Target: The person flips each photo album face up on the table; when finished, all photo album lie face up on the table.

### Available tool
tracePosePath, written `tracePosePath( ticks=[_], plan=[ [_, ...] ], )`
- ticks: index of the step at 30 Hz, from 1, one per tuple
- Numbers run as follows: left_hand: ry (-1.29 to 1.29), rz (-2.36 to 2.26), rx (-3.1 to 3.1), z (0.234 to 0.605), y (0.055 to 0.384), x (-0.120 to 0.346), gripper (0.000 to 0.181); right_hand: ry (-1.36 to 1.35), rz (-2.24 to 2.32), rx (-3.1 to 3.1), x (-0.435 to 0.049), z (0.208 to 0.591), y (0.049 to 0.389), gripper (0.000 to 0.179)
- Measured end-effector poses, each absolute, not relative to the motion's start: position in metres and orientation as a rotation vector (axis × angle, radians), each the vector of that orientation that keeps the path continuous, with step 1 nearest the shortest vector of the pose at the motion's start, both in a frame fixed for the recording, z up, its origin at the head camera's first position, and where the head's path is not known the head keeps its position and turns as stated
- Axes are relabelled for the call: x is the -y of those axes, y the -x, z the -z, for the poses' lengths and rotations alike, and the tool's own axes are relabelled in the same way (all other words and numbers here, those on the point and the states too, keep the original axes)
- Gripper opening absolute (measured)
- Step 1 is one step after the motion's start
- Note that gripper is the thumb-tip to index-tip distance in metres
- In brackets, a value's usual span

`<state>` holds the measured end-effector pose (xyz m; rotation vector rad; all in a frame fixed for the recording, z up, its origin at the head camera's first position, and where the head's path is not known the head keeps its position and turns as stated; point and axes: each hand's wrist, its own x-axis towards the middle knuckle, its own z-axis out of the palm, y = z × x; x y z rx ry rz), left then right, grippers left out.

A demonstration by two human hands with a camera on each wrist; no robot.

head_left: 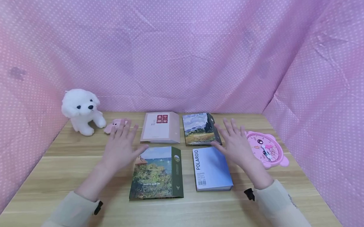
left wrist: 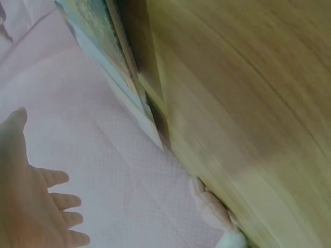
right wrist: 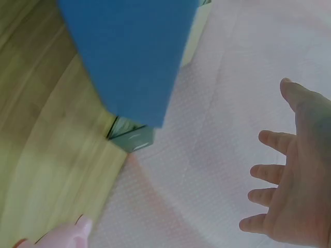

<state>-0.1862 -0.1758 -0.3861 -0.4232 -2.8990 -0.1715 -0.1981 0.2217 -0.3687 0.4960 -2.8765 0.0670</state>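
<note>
Fingers spread, my left hand (head_left: 120, 149) hovers above the table's left part, its thumb over the corner of a green photo album (head_left: 155, 176) with a seaside painting. My right hand (head_left: 235, 143) is likewise spread, its thumb near the top of a blue Polaroid album (head_left: 212, 169). Neither hand holds anything. Behind these lie a pale pink album (head_left: 155, 131) with red characters and an album with a wheat-field painting (head_left: 199, 128). In the wrist views, the left hand (left wrist: 33, 196) and right hand (right wrist: 305, 170) show straight, parted fingers.
A white plush dog (head_left: 84, 112) sits at the back left, with a small pink item (head_left: 111, 126) partly hidden by my left fingers. On the right lies a pink animal-shaped clock (head_left: 267, 149). Pink dotted cloth (head_left: 180, 53) encloses the wooden table (head_left: 203, 213) at back and sides.
</note>
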Motion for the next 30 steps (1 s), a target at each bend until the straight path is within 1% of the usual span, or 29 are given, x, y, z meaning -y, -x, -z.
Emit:
tracePosePath(
  ticks=[9, 14, 19, 25, 30],
  plan=[
    [0.57, 0.149, 2.888, 0.388, 0.182, 0.161, 0.093, -0.673, -0.122, 2.824, -0.194, 0.368, 0.183, 0.071],
    [0.64, 0.182, 2.915, 0.397, 0.186, 0.152, 0.091, -0.788, -0.194, 2.792, -0.172, 0.374, 0.169, 0.067],
    [0.737, 0.209, 2.902, 0.409, 0.188, 0.144, 0.089, -0.899, -0.241, 2.739, -0.151, 0.386, 0.154, 0.067],
    [0.829, 0.24, 2.87, 0.424, 0.193, 0.142, 0.088, -1.058, -0.262, 2.778, -0.134, 0.401, 0.139, 0.074],
    [0.892, 0.283, 2.839, 0.44, 0.21, 0.146, 0.088, -1.197, -0.242, 2.848, -0.125, 0.417, 0.132, 0.084]
  ],
)
